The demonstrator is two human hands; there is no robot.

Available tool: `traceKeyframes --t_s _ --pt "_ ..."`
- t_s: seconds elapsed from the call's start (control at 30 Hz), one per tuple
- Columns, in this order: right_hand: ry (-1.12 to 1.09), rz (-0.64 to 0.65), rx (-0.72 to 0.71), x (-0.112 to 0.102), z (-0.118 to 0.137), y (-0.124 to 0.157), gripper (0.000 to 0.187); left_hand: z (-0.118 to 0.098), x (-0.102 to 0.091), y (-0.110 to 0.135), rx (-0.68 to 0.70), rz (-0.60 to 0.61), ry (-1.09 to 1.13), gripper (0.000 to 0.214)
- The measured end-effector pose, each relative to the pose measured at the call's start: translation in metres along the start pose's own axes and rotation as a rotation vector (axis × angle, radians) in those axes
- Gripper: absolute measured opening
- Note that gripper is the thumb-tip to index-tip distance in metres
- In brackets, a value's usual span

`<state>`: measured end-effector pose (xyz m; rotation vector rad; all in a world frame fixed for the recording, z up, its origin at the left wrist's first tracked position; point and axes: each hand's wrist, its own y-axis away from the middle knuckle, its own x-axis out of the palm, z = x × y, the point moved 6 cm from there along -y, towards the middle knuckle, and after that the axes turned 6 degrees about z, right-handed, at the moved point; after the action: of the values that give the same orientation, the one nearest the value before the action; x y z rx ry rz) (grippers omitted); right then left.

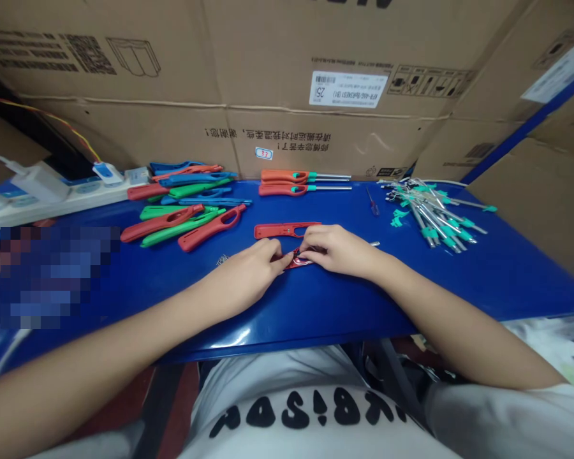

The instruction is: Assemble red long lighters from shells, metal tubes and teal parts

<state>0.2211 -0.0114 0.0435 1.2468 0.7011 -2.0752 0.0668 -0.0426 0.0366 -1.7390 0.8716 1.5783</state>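
My left hand (251, 271) and my right hand (337, 250) meet at the middle of the blue table (316, 306). Both have their fingers pinched on a red lighter shell (297, 260) lying flat between them. A thin metal rod tip (374, 243) pokes out to the right of my right hand. Just beyond my fingers lies a second red shell half (287, 229), apart from both hands.
A heap of red, green and blue lighter shells (186, 204) lies at the back left. Two assembled orange lighters (299, 182) lie by the cardboard boxes (287, 95). Several metal tubes with teal fittings (433, 213) are piled at the right. A small screwdriver (372, 203) and a power strip (57, 194) also sit here.
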Motion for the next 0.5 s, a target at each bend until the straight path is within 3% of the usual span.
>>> traceKeyframes --t_s 0.27,0.5 --pt "0.077 0.022 -0.008 0.0029 0.0005 0.0011 0.017 0.0006 -0.0012 -0.0005 0.045 -0.040 0.021 0.040" --pt "-0.005 -0.022 -0.039 0.0020 -0.0030 0.0012 0.015 -0.0030 -0.0029 0.0000 0.009 -0.042 -0.013 0.038"
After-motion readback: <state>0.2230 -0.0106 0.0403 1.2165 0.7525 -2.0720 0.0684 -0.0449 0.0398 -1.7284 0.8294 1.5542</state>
